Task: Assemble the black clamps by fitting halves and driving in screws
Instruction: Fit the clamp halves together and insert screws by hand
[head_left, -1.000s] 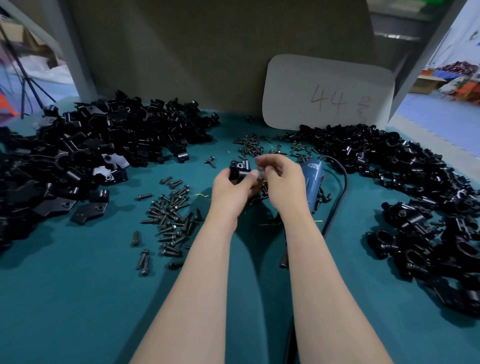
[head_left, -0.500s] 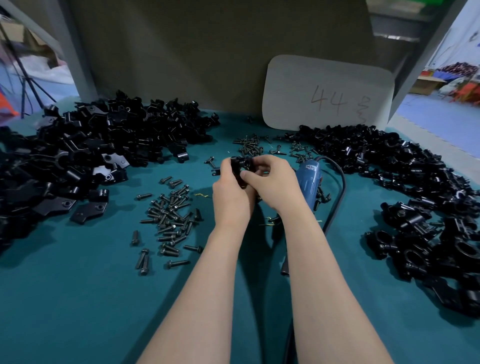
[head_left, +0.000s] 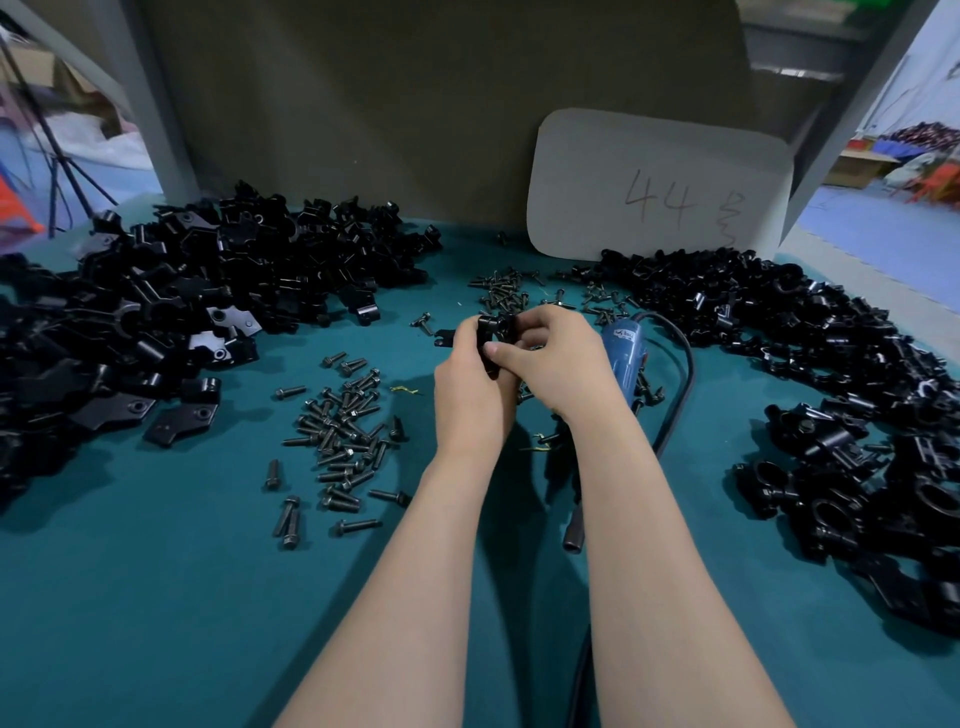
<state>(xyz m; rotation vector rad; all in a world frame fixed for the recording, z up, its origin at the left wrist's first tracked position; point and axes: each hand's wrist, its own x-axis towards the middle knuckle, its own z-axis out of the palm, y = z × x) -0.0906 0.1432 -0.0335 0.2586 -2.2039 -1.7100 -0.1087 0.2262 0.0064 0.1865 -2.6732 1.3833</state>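
Both my hands meet over the middle of the green table, holding one black clamp (head_left: 496, 332) between them. My left hand (head_left: 470, 387) grips it from the left and below. My right hand (head_left: 553, 358) curls round its right side, thumb pressed on the near face. Most of the clamp is hidden by my fingers. A heap of loose black clamp halves (head_left: 171, 306) lies at the left. Screws (head_left: 345, 431) are scattered left of my left forearm, and more screws (head_left: 501, 291) lie just beyond my hands.
A blue electric screwdriver (head_left: 623, 358) with a black cord (head_left: 685, 374) lies just right of my right hand. A long pile of black clamps (head_left: 810, 364) fills the right side. A grey card marked 44 (head_left: 654, 187) leans on the back wall.
My hands have closed together on the clamp and shifted slightly away from me. The right hand, first pinching at the clamp's top, now wraps round its right side.
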